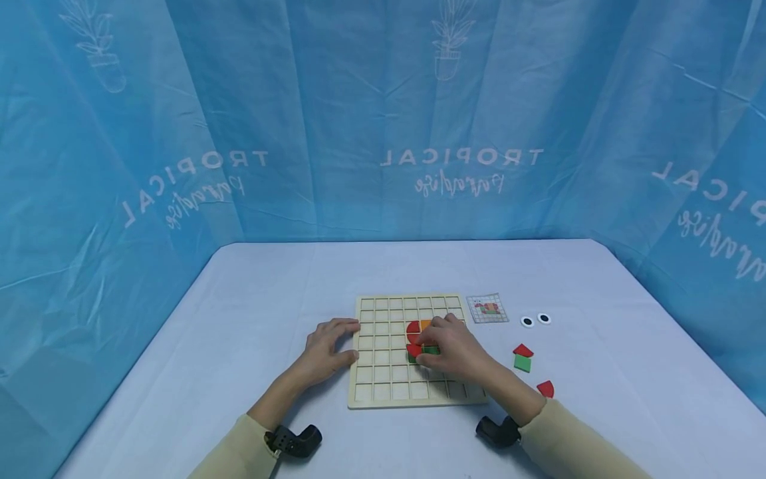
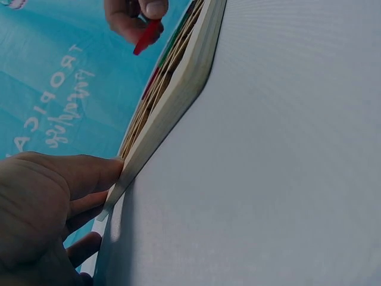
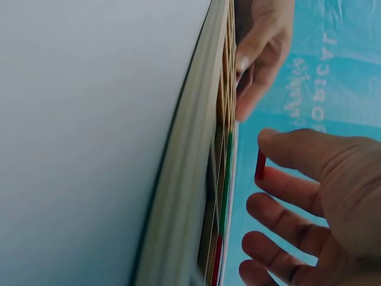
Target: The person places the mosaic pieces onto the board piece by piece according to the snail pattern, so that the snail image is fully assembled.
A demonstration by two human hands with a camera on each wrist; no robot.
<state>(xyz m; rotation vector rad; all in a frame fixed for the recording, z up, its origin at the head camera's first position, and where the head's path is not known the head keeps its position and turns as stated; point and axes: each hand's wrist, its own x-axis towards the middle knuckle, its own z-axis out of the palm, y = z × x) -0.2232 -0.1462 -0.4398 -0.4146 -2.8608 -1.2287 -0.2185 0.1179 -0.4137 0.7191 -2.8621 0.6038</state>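
Note:
A wooden grid board (image 1: 413, 404) lies flat on the table. My left hand (image 1: 326, 349) touches its left edge with the thumb and fingertips, fingers spread. Above the board, my right hand (image 1: 451, 347) pinches a small red piece (image 3: 261, 165) between thumb and index finger, the other fingers loosely bent. That red piece (image 2: 147, 37) shows edge-on in both wrist views. In the grid near the right hand lie red rounded pieces (image 1: 413, 328), an orange piece (image 1: 425, 324) and green pieces (image 1: 431, 350); the hand partly hides them.
A picture card (image 1: 487, 310) lies beyond the board's right edge. To its right are two round eye pieces (image 1: 526, 322). A red piece (image 1: 523, 350), a green square (image 1: 522, 363) and another red piece (image 1: 546, 388) lie near the right forearm. Blue curtains (image 1: 335, 120) surround the table.

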